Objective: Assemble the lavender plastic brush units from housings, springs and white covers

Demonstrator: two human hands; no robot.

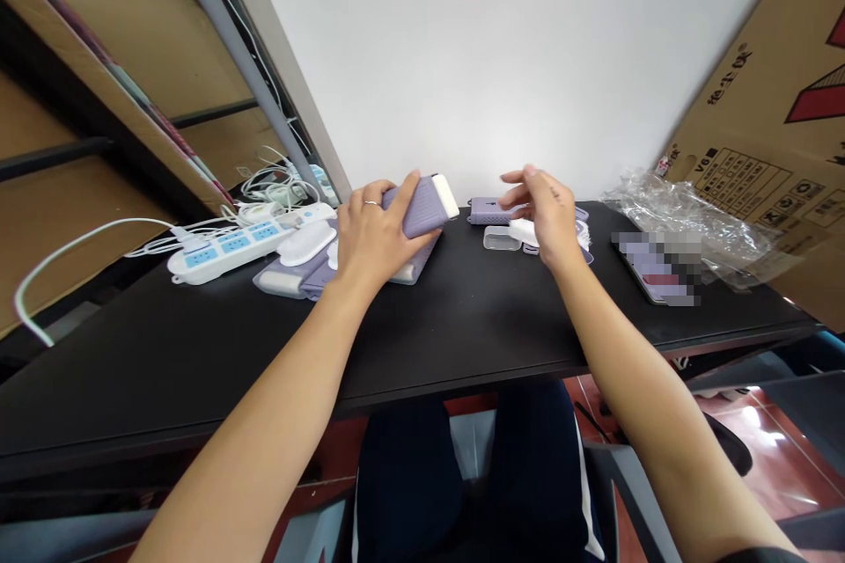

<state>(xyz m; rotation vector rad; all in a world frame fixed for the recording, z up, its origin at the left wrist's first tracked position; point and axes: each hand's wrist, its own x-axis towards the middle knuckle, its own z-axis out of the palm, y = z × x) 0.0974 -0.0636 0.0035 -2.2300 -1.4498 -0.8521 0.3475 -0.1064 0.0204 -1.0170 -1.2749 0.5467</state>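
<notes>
My left hand is closed around a purple block-shaped item with a white end, holding it tilted above the left part of the desk. Beneath and beside that hand lie purple flat pieces, one topped by a white oval pad. My right hand is raised with its fingers loosely bent and apart, nothing visible between them. Behind its fingertips rests a purple perforated case. A small clear plastic cap and a white object, partly hidden by the hand, are just below.
On the left, a white power strip lies among tangled white cables. A phone, partly blurred out, and crumpled clear plastic wrap are on the right. A large cardboard box leans behind them. The black desk's front edge is near my lap.
</notes>
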